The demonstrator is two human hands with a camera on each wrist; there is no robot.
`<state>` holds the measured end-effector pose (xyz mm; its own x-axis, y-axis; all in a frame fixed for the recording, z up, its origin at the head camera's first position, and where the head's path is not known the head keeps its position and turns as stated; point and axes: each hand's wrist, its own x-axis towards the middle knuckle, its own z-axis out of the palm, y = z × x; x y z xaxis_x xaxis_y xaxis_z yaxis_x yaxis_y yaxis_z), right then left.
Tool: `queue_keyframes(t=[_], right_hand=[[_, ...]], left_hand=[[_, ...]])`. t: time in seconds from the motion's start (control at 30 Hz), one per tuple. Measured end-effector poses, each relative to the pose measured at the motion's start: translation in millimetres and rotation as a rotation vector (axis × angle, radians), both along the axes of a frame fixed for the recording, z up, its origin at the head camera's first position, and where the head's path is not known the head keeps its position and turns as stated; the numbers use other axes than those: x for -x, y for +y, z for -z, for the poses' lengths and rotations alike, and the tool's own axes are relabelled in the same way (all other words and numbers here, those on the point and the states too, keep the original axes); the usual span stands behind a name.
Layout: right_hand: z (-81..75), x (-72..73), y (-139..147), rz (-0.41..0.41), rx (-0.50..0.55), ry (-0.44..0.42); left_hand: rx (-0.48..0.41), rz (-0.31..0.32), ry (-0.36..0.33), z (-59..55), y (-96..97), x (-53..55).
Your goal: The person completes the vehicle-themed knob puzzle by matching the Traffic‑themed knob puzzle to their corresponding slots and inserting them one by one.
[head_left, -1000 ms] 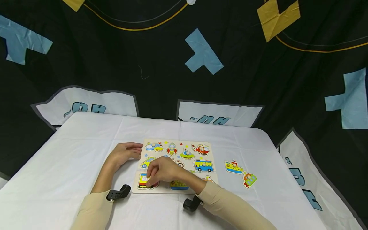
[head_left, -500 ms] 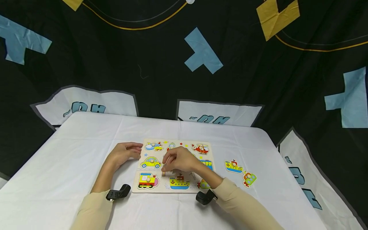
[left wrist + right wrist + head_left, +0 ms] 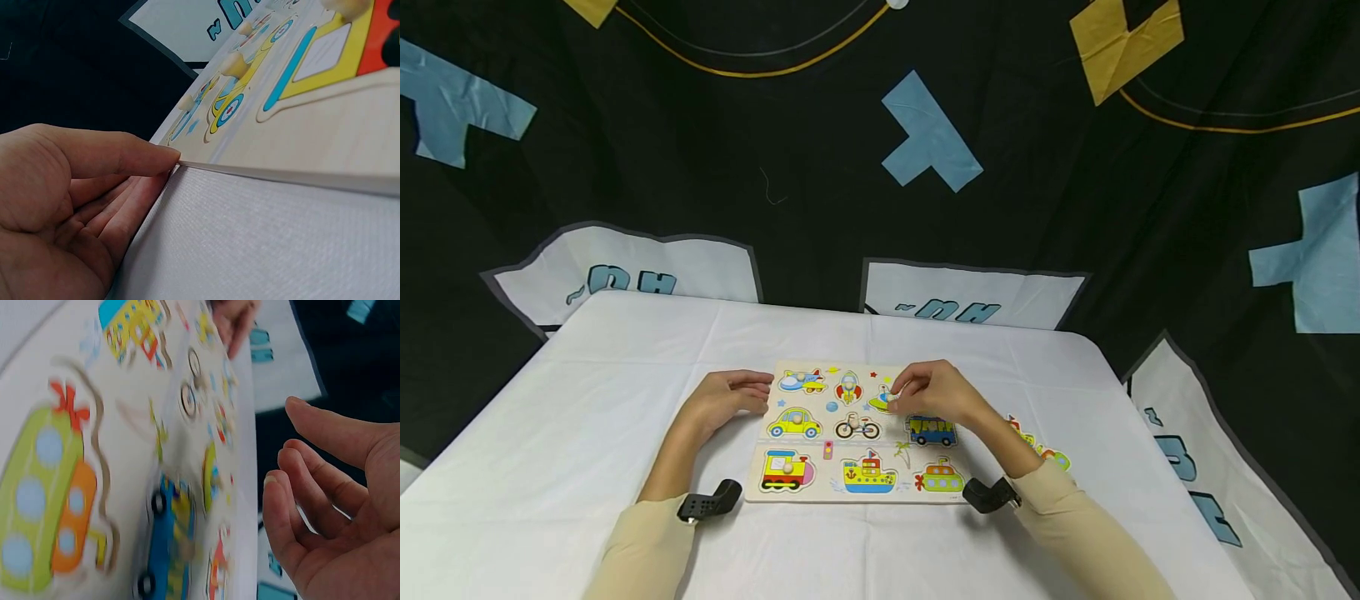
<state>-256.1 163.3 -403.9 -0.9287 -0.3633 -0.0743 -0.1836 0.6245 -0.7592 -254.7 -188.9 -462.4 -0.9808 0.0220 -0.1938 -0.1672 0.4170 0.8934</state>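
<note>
A wooden vehicle puzzle board [image 3: 829, 487] lies on the table. Its train [image 3: 786, 472], yellow car [image 3: 793, 423], bicycle [image 3: 857, 427] and rocket [image 3: 848, 389] show knobs. The ship picture [image 3: 868, 475] and submarine picture [image 3: 940, 478] show no knob. At the board's left edge my left hand [image 3: 718, 404] touches it with the thumb tip [image 3: 165, 156], fingers loosely extended. Above the upper right part hovers my right hand [image 3: 942, 392], holding nothing. In the right wrist view its fingers [image 3: 309, 500] are bent loosely, apart from the bus [image 3: 169, 531].
Right of the board lie a loose boat piece [image 3: 1019, 430] and a loose submarine piece [image 3: 1057, 458], partly hidden by the right forearm. White cloth covers the table [image 3: 805, 550]. A dark curtain [image 3: 805, 183] hangs behind it.
My right hand has moved from the train at lower left, up and rightward across the board. The train, bicycle and ship have come into sight. My left hand has stayed in place.
</note>
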Motion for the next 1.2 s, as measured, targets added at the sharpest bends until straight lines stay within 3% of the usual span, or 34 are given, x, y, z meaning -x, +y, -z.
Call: queue_keyframes(t=[0.23, 0.63, 0.93, 1.2], right_hand=[[-0.5, 3.7, 37, 0.104, -0.004, -0.009], [-0.9, 0.3, 100, 0.191, -0.055, -0.04], [6.3, -8.2, 142, 0.23, -0.035, -0.069], [16.0, -15.9, 161, 0.242, -0.049, -0.103]], left_hand=[[-0.001, 0.009, 0.003, -0.6, 0.0, -0.1], [-0.007, 0.023, 0.011, -1.4, 0.1, -1.9], [-0.005, 0.014, 0.007, 0.9, 0.3, -0.5], [-0.005, 0.01, 0.008, 0.5, -0.5, 0.0]])
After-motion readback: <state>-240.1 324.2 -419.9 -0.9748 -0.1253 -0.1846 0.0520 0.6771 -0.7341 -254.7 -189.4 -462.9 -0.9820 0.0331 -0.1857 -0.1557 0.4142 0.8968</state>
